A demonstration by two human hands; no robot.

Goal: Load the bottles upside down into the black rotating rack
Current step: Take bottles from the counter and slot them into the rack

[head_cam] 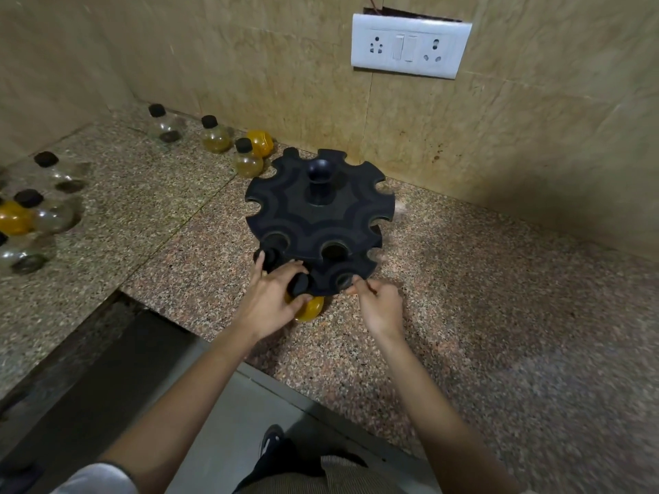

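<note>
Two hands at the near edge of the rack. Left hand (272,297): grip curled round a small round clear-plastic bottle of yellow liquid (309,309), fingers over its black cap. The bottle sits low against the surface, cap pointing toward the rack's lower tier and just beside a slot there. Its exact tilt is unclear behind the fingers.

Right hand (379,306): thumb and forefinger pinched together on the rim of the lower tier, other fingers curled in.

The black plastic two-tier rotating rack (321,215) stands on the speckled granite surface (499,315) close to the beige tiled wall (249,65). Both discs have notched rims, and a cup-topped centre post rises from the upper one. A dark round part at the lower tier's left edge, beside the left fingertips, is not identifiable.

Behind the rack on the left, near the wall, is a row of capped round bottles (214,135), one clear, two amber and one yellow. Well apart at the far left edge is a second cluster of capped bottles (39,208), mostly clear, one yellow.

A white switch-and-socket plate (410,46) is on the wall above.
</note>
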